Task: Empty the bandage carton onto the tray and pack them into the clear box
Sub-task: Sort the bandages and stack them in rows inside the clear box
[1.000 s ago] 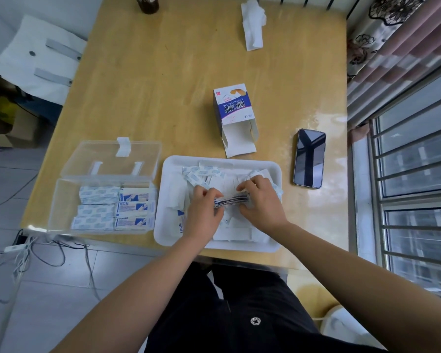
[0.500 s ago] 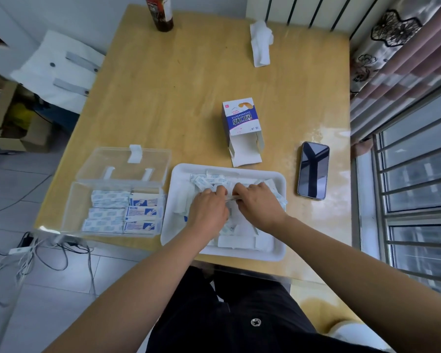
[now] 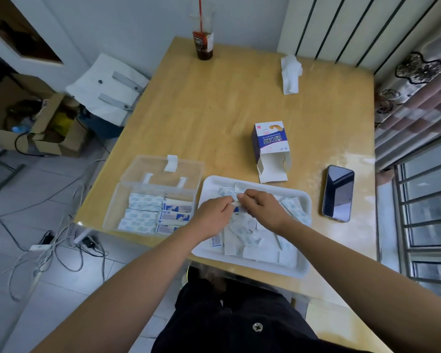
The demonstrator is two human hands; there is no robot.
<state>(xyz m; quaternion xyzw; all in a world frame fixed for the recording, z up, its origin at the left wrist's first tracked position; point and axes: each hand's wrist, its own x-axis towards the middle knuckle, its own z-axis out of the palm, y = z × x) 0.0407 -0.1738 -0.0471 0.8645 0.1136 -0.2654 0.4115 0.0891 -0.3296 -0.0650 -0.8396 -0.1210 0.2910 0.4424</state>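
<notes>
While both hands meet over the upper part of the tray (image 3: 210, 186), low in the middle of the frame, the left hand (image 3: 213, 214) and the right hand (image 3: 262, 207) have their fingers curled and pinch a small bundle (image 3: 236, 207) of bandages between them. How many pieces it has, I cannot tell. The bundle sits just at the fingertips of both hands, above the loose bandages (image 3: 255, 244), which lie scattered in the tray below and to the right of the hands. The clear box (image 3: 111, 215) stands open just left of the tray and holds stacks (image 3: 148, 212) in rows. The carton (image 3: 270, 146) lies on the table (image 3: 214, 103) above the tray, with its open end toward it. A phone (image 3: 337, 193) lies right of the tray. A cup (image 3: 203, 44) and a tissue (image 3: 290, 72) are at the upper edge of the table.
</notes>
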